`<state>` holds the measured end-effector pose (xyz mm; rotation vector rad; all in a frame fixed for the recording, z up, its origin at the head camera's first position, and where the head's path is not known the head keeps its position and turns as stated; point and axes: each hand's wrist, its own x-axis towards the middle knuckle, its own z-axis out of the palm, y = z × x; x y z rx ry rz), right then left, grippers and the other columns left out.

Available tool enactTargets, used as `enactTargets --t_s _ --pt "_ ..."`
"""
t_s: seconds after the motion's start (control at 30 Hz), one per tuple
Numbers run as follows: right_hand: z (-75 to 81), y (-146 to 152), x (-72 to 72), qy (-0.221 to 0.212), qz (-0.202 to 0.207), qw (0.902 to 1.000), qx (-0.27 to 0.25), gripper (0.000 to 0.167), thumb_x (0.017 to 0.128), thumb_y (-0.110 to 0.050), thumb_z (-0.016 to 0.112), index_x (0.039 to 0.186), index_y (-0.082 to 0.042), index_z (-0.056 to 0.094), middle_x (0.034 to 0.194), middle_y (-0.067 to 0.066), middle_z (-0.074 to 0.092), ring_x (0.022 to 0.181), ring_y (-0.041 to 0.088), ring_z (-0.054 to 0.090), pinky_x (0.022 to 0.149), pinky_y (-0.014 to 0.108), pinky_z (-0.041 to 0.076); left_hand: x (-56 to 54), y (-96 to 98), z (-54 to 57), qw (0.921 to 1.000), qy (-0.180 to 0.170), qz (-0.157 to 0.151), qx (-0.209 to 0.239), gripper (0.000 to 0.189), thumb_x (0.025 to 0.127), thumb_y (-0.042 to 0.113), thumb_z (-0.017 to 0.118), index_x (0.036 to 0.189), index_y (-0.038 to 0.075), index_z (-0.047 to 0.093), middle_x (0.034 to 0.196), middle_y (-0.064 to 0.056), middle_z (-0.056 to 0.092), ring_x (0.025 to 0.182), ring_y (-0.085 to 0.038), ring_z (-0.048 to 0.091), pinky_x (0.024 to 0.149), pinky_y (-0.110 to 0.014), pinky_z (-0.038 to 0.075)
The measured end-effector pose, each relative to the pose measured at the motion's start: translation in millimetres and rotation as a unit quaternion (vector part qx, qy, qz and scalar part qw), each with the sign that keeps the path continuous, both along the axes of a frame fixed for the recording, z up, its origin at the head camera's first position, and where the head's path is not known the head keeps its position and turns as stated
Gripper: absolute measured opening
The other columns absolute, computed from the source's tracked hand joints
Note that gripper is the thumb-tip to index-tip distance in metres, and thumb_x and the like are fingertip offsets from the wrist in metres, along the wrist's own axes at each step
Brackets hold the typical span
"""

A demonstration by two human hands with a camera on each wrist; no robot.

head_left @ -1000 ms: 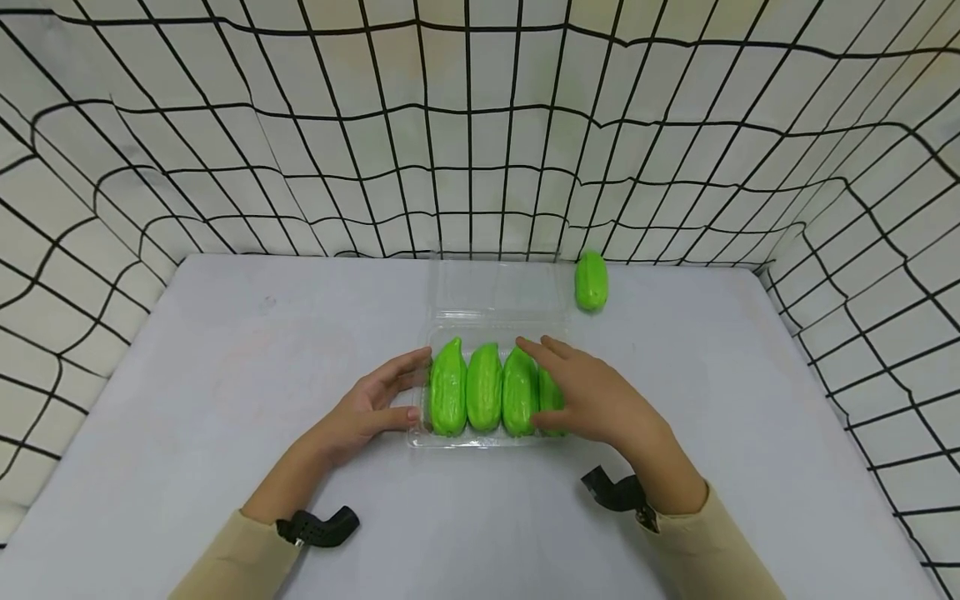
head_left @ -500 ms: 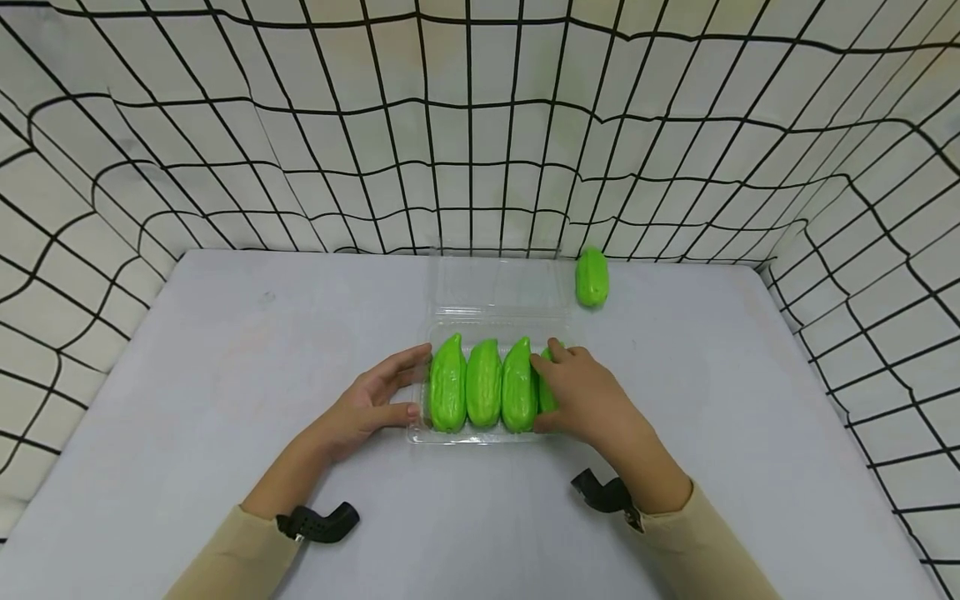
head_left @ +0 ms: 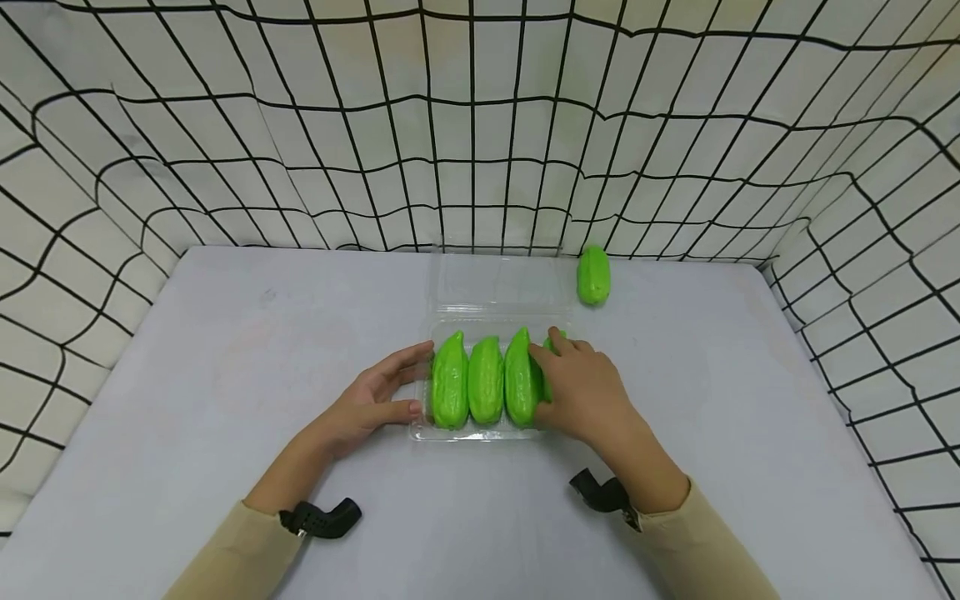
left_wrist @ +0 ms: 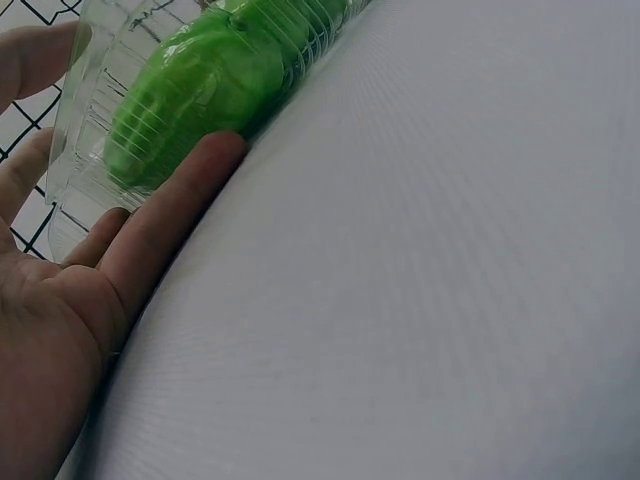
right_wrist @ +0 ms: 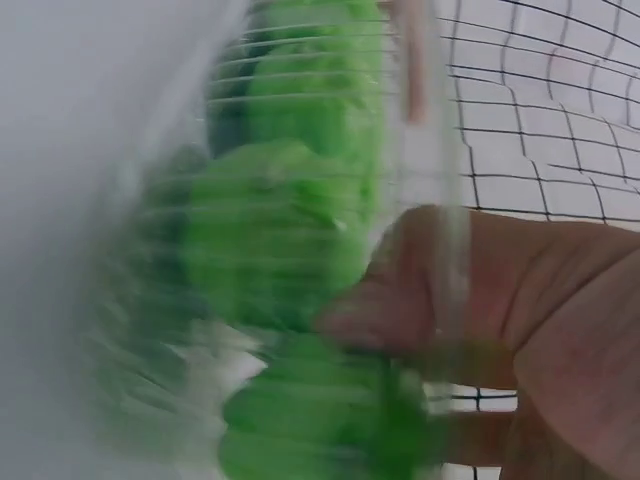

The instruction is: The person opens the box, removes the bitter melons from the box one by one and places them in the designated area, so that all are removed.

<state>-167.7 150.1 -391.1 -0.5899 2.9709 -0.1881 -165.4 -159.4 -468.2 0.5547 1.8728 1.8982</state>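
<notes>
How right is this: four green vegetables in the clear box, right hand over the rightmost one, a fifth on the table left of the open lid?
One error: the fifth vegetable lies right of the open lid, not left, as the head view shows. The rest stands: four green vegetables in the clear box, right hand over the rightmost one.

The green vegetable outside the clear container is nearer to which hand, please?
Right. The right hand, at the right end of the clear container, is on the near side of the green vegetable; the left hand is farther off, at the container's left end.
</notes>
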Motion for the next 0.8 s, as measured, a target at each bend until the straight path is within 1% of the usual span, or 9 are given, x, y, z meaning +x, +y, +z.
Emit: enactTargets --t_s 0.1,0.17,0.27,0.37,0.5,0.57,0.67,0.73,0.8 --pt "4.0 5 -1.4 0.000 -0.009 0.9993 -0.035 0.076 0.071 -0.025 0.081 0.142 -0.013 0.055 0.151 0.021 0.045 0.125 0.044 0.055 0.084 0.060 0.050 -1.2 1.1 0.9 1.0000 -0.004 -0.002 0.003 0.079 0.091 -0.001 0.066 0.158 0.008 0.026 0.162 -0.009 0.028 0.145 -0.035 0.031 0.102 -0.026 0.046" --pt "6.4 8 -2.3 -0.002 -0.011 0.9982 -0.059 0.076 0.071 -0.019 0.079 0.142 -0.015 0.055 0.152 0.020 0.044 0.123 0.043 0.056 0.078 0.058 0.050 -1.5 1.4 1.2 1.0000 -0.006 -0.001 0.004 0.079 0.091 -0.001 0.066 0.158 0.008 0.025 0.162 -0.009 0.028 0.145 -0.034 0.031 0.102 -0.026 0.046" --pt "9.5 12 -3.2 -0.013 -0.013 0.9959 -0.089 0.076 0.071 -0.013 0.075 0.143 -0.017 0.054 0.154 0.019 0.042 0.124 0.042 0.056 0.072 0.050 0.051 -1.2 1.1 0.8 1.0000 -0.003 -0.002 0.001 0.079 0.090 0.000 0.066 0.158 0.008 0.025 0.162 -0.010 0.028 0.145 -0.035 0.031 0.102 -0.026 0.046" --pt "13.1 16 -3.6 -0.030 -0.019 0.9932 -0.111 0.077 0.071 -0.010 0.072 0.145 -0.018 0.052 0.156 0.017 0.039 0.125 0.041 0.055 0.064 0.040 0.049 -0.8 0.7 0.0 1.0000 -0.001 -0.003 -0.002 0.080 0.090 0.001 0.067 0.158 0.008 0.026 0.162 -0.009 0.028 0.145 -0.034 0.031 0.103 -0.026 0.045" --pt "18.3 21 -3.9 -0.037 -0.026 0.9903 -0.132 0.080 0.071 -0.009 0.071 0.148 -0.020 0.049 0.158 0.015 0.038 0.126 0.041 0.054 0.062 0.038 0.046 -0.7 0.5 -0.7 1.0000 0.000 -0.001 -0.001 0.080 0.090 0.002 0.068 0.158 0.008 0.026 0.162 -0.009 0.028 0.145 -0.035 0.030 0.102 -0.026 0.045" --pt "20.4 24 -4.0 -0.032 -0.026 0.9899 -0.136 0.082 0.072 -0.010 0.071 0.149 -0.022 0.046 0.157 0.015 0.038 0.128 0.041 0.053 0.065 0.041 0.049 -0.8 0.5 -0.6 1.0000 0.001 -0.001 0.001 0.080 0.090 0.002 0.068 0.158 0.007 0.026 0.162 -0.010 0.028 0.145 -0.035 0.030 0.102 -0.026 0.046" --pt "22.9 28 -3.9 -0.027 -0.024 0.9892 -0.142 0.085 0.073 -0.011 0.072 0.152 -0.024 0.042 0.157 0.014 0.040 0.131 0.040 0.050 0.076 0.052 0.053 -0.9 0.6 -0.3 1.0000 0.002 -0.001 0.003 0.080 0.090 0.002 0.069 0.158 0.007 0.026 0.162 -0.010 0.028 0.145 -0.034 0.031 0.102 -0.026 0.046" --pt "24.0 30 -4.5 -0.026 -0.018 0.9876 -0.154 0.085 0.073 -0.012 0.073 0.151 -0.024 0.043 0.156 0.012 0.041 0.134 0.038 0.049 0.085 0.057 0.052 -1.1 0.6 -0.3 1.0000 0.002 -0.002 0.003 0.080 0.090 0.002 0.069 0.158 0.007 0.026 0.162 -0.010 0.029 0.145 -0.034 0.031 0.101 -0.026 0.047" --pt "24.8 34 -5.6 -0.027 -0.011 0.9849 -0.171 0.083 0.074 -0.012 0.073 0.150 -0.024 0.044 0.155 0.010 0.043 0.137 0.034 0.047 0.093 0.057 0.050 -1.1 0.7 0.0 1.0000 0.001 -0.002 0.004 0.080 0.090 0.002 0.069 0.157 0.007 0.026 0.162 -0.010 0.028 0.145 -0.034 0.031 0.101 -0.026 0.047"
